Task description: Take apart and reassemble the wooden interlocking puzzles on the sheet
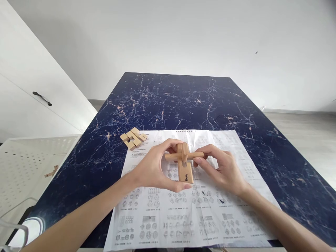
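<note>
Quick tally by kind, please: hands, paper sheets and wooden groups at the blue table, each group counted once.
Hands: 2 (left hand, right hand)
Paper sheet: 1
Wooden groups: 2 (held wooden assembly, wooden pile by the sheet's upper-left corner)
Total: 5

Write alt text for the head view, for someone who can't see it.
A person's left hand and right hand hold crossed wooden blocks, one marked 3, over a printed sheet of small diagrams. The sheet lies on a dark blue marbled table, with more blocks at the sheet's far left corner.
</note>
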A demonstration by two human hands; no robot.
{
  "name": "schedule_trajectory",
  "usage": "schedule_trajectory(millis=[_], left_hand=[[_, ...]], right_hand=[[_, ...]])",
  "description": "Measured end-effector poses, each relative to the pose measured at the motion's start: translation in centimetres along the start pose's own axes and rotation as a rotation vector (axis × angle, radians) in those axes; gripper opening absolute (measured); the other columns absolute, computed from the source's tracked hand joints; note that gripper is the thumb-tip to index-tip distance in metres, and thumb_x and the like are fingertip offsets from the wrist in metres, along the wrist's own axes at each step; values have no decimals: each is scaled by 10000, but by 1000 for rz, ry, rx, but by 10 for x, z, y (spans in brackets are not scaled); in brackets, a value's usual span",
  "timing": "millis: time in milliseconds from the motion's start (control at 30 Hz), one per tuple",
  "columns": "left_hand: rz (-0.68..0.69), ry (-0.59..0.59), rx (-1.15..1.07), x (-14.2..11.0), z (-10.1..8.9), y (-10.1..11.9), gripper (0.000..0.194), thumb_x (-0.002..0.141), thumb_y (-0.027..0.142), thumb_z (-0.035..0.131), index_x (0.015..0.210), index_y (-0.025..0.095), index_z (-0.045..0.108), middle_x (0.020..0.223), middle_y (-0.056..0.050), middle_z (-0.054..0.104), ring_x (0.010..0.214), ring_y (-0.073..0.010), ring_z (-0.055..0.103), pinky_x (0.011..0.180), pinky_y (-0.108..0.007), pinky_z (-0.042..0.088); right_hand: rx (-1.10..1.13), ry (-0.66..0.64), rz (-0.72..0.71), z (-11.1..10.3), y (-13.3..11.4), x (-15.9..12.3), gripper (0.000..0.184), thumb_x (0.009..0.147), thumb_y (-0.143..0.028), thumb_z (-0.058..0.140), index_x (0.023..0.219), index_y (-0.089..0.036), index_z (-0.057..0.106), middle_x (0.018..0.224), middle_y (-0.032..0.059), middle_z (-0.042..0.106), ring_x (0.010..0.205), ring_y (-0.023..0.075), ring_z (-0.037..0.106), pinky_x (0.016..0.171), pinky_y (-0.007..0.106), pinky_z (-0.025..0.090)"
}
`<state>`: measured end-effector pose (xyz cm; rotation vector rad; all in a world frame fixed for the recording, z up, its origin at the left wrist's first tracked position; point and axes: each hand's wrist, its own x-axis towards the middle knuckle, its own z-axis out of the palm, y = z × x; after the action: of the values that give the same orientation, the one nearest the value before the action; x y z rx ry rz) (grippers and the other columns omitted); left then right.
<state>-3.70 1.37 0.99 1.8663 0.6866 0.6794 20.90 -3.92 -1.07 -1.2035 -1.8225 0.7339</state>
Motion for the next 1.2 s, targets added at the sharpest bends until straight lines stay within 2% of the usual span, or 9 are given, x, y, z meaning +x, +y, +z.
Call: schedule_trajectory(millis=[67,167,267,367,533,700,1000,1133,1200], left_hand=[[12,3,-20,0,0,1,708,665,475,976,1226,271,596,1206,-64,675,1114,-316,670,986,-482,531],[31,5,-61,1,0,2,625,684,463,969,1164,266,619,1258,-72,669,1139,-316,673,1004,-485,542],[49,-6,-129,0,3,3,654,679,457,977,1202,272,631,1341,-86,668,1181,-326,676,1044,-504,548],[56,-19,-166,0,7,4,782,661,452,995,1327,296,615,1353,-88,675,1211,-340,674,1061,-522,549],[62,6,-140,0,10,3,869,642,424,1014,1393,319,591,1328,-79,674,1187,-331,672,1037,-514,558],[62,29,-134,0,5,0,804,659,441,1005,1349,303,615,1322,-81,671,1167,-323,669,1033,-499,552],[-30,94,-133,1,-3,-3,868,683,427,977,1441,294,577,1386,-106,665,1289,-358,640,1112,-536,523],[-42,154,-166,2,-7,-7,786,725,427,958,1416,295,607,1388,-104,666,1319,-358,631,1105,-518,539],[-45,194,-165,3,-9,-8,765,741,435,947,1413,296,609,1413,-107,660,1327,-354,633,1118,-521,533]], right_hand=[[49,-22,16,-1,1,1,155,1072,-391,646,1118,-248,682,879,46,764,769,215,720,661,357,535],[137,-48,30,-3,-1,3,244,1046,-396,679,1239,-259,619,1118,84,733,828,210,699,682,362,554],[169,-123,43,-2,-6,6,390,997,-377,734,1332,-278,560,1226,93,681,815,190,655,666,349,556],[151,-182,67,0,-10,8,420,933,-346,797,1293,-276,593,1136,73,686,812,193,624,625,323,519],[117,-165,32,4,-10,7,82,972,-304,743,993,-260,677,915,27,658,709,169,561,627,335,483],[98,-144,10,4,-6,6,144,1021,-329,692,912,-243,656,852,26,661,715,181,597,651,357,485],[101,1,49,-3,0,9,210,1032,-427,704,1131,-244,729,971,48,754,800,198,670,740,380,538],[219,135,88,-9,2,12,221,1051,-443,675,1127,-242,727,995,39,745,694,151,641,656,340,530],[183,220,146,-11,5,14,253,1051,-466,663,1129,-237,736,967,36,743,665,146,624,615,327,516]])
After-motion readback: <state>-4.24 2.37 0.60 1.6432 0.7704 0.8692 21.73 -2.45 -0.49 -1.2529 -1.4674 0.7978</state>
